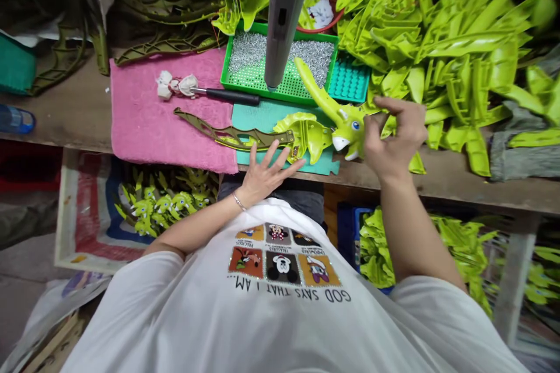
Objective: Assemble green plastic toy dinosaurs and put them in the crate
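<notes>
Left grip point(268, 173) spread open, nothing clasped, fingertips over brown limb point(245, 137) | right grip point(396, 134) half-curled at horned head point(350, 127), 2 o'clock on bench point(446, 179); can't tell if pinched | I'd keep limb flat, head aligned | grey tube point(286, 23) overhangs green tray point(257, 77), 12; green heap point(406, 35) crowds 1–2
</notes>
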`<state>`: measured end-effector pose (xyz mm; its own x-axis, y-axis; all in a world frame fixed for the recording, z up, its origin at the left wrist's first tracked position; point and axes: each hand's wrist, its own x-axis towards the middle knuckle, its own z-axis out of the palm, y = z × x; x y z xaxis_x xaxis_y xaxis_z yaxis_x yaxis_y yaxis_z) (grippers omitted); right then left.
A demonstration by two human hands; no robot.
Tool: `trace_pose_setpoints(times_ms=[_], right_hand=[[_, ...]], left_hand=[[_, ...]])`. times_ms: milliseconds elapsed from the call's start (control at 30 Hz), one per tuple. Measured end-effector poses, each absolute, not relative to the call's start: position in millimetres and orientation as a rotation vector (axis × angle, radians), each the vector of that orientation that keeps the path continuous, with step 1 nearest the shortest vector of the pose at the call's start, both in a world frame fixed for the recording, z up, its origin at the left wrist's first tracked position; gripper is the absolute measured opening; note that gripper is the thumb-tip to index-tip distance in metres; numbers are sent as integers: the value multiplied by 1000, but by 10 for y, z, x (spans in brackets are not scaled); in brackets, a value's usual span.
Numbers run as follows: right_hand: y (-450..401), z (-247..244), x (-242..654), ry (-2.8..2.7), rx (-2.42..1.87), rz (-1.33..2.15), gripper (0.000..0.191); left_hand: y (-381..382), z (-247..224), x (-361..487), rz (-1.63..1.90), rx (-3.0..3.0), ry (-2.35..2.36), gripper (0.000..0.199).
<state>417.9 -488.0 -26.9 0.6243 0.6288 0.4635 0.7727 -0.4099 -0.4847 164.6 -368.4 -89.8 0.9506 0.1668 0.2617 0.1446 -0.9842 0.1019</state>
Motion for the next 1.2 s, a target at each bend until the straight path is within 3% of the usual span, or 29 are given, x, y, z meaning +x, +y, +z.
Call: trace_pose_setpoints(times_ms=[133, 333, 500, 633, 1200], right_hand=[[-5030, -217, 3898, -1287, -2167, -185, 21], [-5292, -283, 4120, -1288, -2123, -283, 46], [-5246, -300, 3785, -1381, -1918, -260, 24], [-5085, -451, 3386, -1533, -1917, -136, 17], [-5031, -707, 3340, -1695, -1879, -195, 31]], left_hand=[[-3660, -946, 1617, 382, 2978, 200, 61], [-3609, -962, 1579, 420, 2978, 136, 49], [-3603, -901, 1580, 333, 2975, 157, 45], [-3603, -863, 1584, 272, 2957, 181, 43], [-3603, -840, 1597, 405, 3008, 146, 57]])
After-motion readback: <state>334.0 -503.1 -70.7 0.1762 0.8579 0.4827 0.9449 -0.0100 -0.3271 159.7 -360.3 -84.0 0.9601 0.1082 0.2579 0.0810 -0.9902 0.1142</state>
